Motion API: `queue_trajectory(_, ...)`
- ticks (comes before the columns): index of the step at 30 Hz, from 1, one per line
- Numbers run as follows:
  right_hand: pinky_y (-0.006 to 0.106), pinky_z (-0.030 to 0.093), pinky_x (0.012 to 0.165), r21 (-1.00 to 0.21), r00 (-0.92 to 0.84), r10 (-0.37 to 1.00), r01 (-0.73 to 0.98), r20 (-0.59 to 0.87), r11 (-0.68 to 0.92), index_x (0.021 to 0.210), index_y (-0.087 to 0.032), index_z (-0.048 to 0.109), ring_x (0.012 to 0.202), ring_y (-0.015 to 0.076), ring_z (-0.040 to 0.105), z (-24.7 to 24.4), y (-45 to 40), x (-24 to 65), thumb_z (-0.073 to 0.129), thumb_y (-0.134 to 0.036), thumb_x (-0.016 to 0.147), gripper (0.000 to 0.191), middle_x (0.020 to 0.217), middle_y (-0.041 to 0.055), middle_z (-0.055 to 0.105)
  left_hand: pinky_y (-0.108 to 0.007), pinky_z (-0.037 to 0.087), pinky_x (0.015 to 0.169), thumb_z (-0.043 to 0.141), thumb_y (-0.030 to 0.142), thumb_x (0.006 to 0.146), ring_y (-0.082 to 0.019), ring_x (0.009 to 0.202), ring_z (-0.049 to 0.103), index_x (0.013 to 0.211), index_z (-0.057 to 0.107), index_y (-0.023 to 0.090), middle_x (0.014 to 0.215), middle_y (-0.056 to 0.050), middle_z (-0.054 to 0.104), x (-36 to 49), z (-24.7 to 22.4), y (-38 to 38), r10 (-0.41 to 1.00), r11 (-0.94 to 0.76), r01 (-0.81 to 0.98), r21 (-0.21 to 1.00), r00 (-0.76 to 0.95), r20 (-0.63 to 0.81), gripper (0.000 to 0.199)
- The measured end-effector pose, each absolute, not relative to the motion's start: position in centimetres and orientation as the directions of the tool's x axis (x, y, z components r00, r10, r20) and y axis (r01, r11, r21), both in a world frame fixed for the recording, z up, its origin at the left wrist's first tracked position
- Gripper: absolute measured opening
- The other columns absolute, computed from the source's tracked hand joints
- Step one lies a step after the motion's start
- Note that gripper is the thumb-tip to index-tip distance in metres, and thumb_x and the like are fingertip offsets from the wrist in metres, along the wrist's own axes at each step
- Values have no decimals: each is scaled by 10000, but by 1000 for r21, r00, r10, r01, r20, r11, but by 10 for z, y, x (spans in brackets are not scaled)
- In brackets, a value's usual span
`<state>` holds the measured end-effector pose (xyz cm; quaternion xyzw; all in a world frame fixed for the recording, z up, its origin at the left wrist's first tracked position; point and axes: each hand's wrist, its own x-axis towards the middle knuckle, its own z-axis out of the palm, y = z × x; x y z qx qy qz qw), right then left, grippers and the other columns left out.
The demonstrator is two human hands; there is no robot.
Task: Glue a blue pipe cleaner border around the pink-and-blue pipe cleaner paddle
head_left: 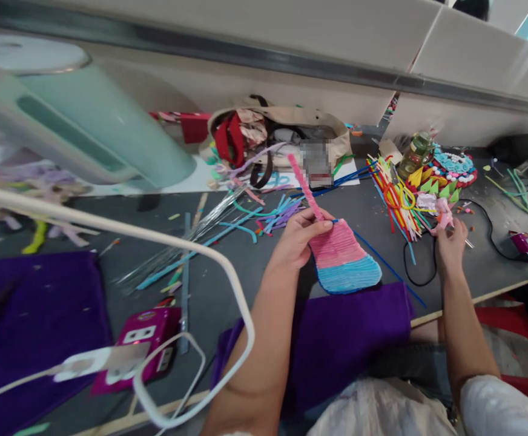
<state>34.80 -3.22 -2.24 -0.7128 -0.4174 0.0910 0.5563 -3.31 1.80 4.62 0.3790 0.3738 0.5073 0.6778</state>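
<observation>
My left hand (303, 235) pinches the upper end of a flat piece (346, 260) made of ribbed rows, pink above and light blue below, with a dark blue edge. A pink fuzzy stem (304, 184) sticks up from the same grip. Over to the right, my right hand (451, 245) has its fingers around a small light pink object (444, 215), whose exact form is hard to make out. Just left of that hand lies a bundle of red, yellow and white stems (398, 203).
A mint-green appliance (109, 127) stands at the left, with a white cable (155, 227) looping across. A magenta power strip (148, 339), purple cloth (350, 339), a beige bag (286, 115), scattered stems (282, 212) and a glass jar (416, 154) are around the table.
</observation>
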Motion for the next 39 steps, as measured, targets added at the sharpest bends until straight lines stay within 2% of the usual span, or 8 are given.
queue_trajectory(3,418,523,876,-692,442,761,721,475,13,1101,-195,688,946,246,630,-16,-41,313,592,-439,888,337,1088,121,681,-223,448,579,934,261,483,-110,574,600,698,742,173,639,23,676,-32,45,18,966,216,-418,882,222,-132,301)
queue_trajectory(9,348,488,836,-454,-106,973,871,202,190,985,-219,684,925,237,644,-11,-38,228,586,-364,979,175,997,89,704,-219,457,581,948,262,485,-104,580,598,690,744,170,644,22,672,-30,44,17,957,239,-439,866,256,-135,303)
queue_trajectory(14,312,440,782,-267,-134,991,955,1,129,984,-200,660,917,236,628,-6,-28,197,617,-286,970,97,966,88,696,-213,458,594,955,281,497,-98,595,595,697,748,169,660,24,672,-30,43,15,956,235,-463,854,270,-116,309)
queue_trajectory(22,293,423,704,-350,-130,991,929,-3,121,807,-219,604,778,200,640,-3,-18,200,557,-202,947,148,822,51,703,-224,472,625,965,305,516,-101,605,605,715,747,163,679,15,688,-34,42,14,943,259,-474,841,313,-114,327)
queue_trajectory(26,280,469,636,-729,-55,988,669,146,145,896,-230,616,663,176,658,33,-15,211,553,-274,960,100,749,-2,687,-224,464,610,966,311,525,-100,596,601,723,747,163,678,14,687,-36,43,14,937,275,-461,844,326,-127,331)
queue_trajectory(28,291,500,655,-764,-4,944,587,329,269,1076,-239,658,699,173,673,64,-17,213,568,-280,964,150,851,1,717,-225,467,611,969,308,523,-104,605,609,729,745,165,689,12,692,-37,44,14,934,291,-460,839,327,-145,336)
queue_trajectory(32,384,515,844,-432,-118,734,742,669,513,1060,-265,734,944,224,679,116,-30,205,546,-190,993,213,978,43,738,-230,474,623,966,305,537,-115,630,620,732,744,164,712,4,698,-38,46,12,934,283,-439,853,327,-141,328)
queue_trajectory(39,387,419,800,-116,-342,588,789,733,603,1129,-353,742,855,201,595,116,-41,196,568,-42,919,414,900,7,668,-241,464,643,950,317,566,-120,652,608,750,749,173,732,3,696,-36,50,9,931,238,-385,892,352,-96,308)
